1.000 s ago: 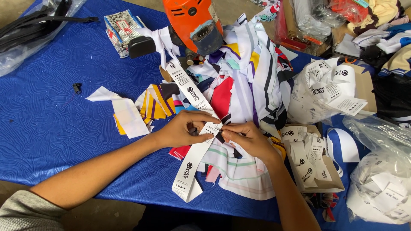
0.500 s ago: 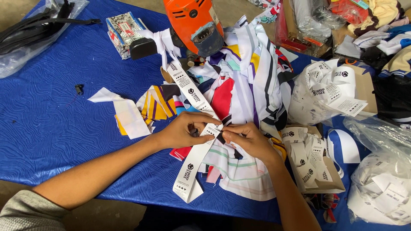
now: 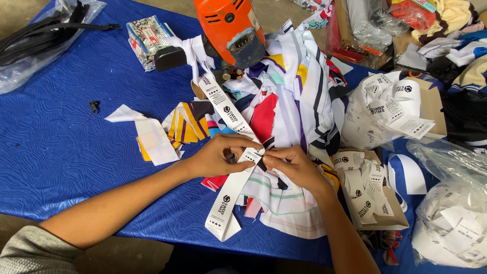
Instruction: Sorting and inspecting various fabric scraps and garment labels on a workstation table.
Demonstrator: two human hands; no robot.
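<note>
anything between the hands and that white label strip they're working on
Nothing visible. The left hand and right hand both already pinch the white label strip directly at its fold, above the pile of fabric scraps.

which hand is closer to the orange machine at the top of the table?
Left. The left hand sits almost directly below the orange machine, pinching the white label strip. The right hand pinches the same strip but sits lower and further right.

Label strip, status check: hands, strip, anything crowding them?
Left hand and right hand both pinch the white label strip mid-length. Strip runs up to the orange machine. Fabric scraps piled right under the hands.
</note>
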